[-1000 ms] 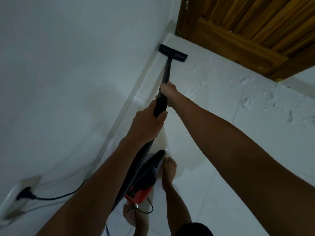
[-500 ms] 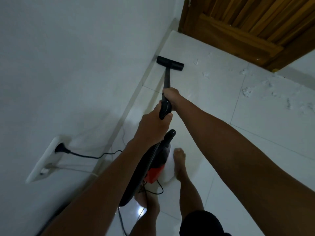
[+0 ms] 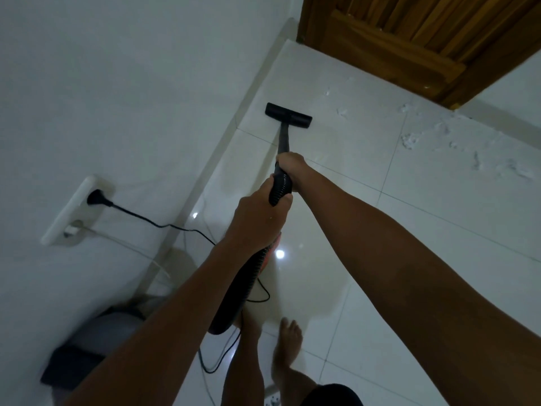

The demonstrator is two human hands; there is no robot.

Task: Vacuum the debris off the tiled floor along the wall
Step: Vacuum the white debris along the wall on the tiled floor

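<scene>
A black vacuum wand (image 3: 283,140) ends in a flat black floor nozzle (image 3: 288,115) resting on the white tiled floor (image 3: 351,230), close to the skirting of the white wall (image 3: 117,83). My right hand (image 3: 291,168) grips the wand's lower end. My left hand (image 3: 257,221) holds the ribbed black hose (image 3: 240,288) just behind it. The red vacuum body (image 3: 270,253) is mostly hidden under my left arm. White debris (image 3: 409,140) lies scattered to the nozzle's right, near the door.
A wooden door (image 3: 409,39) stands at the top right. A black plug (image 3: 98,197) sits in a white wall socket (image 3: 73,212), its cord (image 3: 164,225) trailing across the floor. A dark grey object (image 3: 87,347) lies against the wall bottom left. My bare feet (image 3: 288,344) stand below.
The nozzle has been drawn back along the wall, away from the door. I have stepped backward; the socket and a grey object have come into view.
</scene>
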